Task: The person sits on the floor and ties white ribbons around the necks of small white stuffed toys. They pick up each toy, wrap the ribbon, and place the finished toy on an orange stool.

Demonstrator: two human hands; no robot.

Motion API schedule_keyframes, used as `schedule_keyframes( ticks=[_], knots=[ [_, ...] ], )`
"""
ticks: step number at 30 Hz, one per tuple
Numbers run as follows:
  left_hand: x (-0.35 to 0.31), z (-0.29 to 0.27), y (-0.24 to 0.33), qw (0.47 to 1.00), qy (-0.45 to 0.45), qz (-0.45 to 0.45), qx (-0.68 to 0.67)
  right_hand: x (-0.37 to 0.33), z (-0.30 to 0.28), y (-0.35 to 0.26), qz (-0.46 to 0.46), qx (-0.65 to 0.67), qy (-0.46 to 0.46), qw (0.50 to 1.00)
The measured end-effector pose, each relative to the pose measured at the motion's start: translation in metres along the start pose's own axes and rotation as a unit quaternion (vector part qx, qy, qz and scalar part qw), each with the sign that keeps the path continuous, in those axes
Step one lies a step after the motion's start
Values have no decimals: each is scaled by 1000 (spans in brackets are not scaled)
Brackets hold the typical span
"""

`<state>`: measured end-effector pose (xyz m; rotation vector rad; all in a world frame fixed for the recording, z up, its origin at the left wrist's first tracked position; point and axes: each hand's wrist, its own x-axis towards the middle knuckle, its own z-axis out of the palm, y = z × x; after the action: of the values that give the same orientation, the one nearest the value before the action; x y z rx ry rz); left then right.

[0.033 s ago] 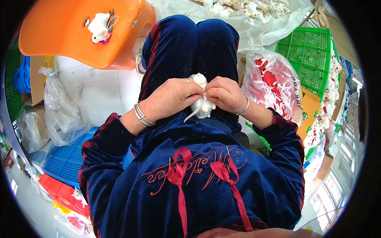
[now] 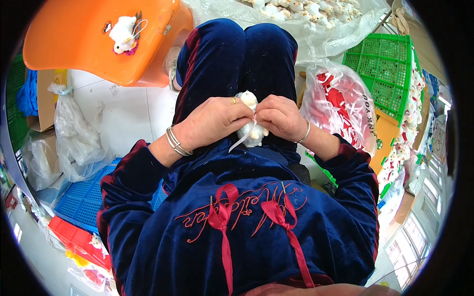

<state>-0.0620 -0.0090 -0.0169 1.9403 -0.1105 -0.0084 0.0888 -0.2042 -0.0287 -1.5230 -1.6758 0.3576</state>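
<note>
A small white plush toy (image 2: 254, 134) rests in my lap between my thighs, its head pointing away from me. A thin pale ribbon (image 2: 239, 142) sits at its neck, one loose end trailing down to the left. My left hand (image 2: 217, 118) comes in from the left with thumb and fingers pinched on the ribbon. From the other side my right hand (image 2: 281, 117) also pinches at the ribbon, its fingertips almost meeting the left ones. The fingers hide the spot where the ribbon crosses, so I cannot tell whether it is knotted.
At the upper left, an orange plastic stool (image 2: 89, 47) bears another white plush toy (image 2: 123, 35) beside dark-bladed snips (image 2: 138, 22). Many small plush toys (image 2: 306, 11) lie on clear sheeting ahead. A bag of red pieces (image 2: 340, 101) and a green crate (image 2: 377, 69) stand right; a blue crate (image 2: 84, 195) left.
</note>
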Motion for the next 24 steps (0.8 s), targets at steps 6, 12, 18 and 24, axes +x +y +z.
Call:
schedule_keyframes(
  ticks=[6,12,18,24],
  knots=[
    [8,-10,-1,996,-57,37,50,0,-2,1,3,1,-9,1000],
    [20,-20,-4,981,-138,68,116,2,-2,2,-1,2,-18,1000],
    [32,-27,1,961,-178,115,175,4,-4,3,-7,12,-27,1000],
    [33,-27,-6,960,-172,151,160,3,-2,3,-6,23,-29,999]
  ],
)
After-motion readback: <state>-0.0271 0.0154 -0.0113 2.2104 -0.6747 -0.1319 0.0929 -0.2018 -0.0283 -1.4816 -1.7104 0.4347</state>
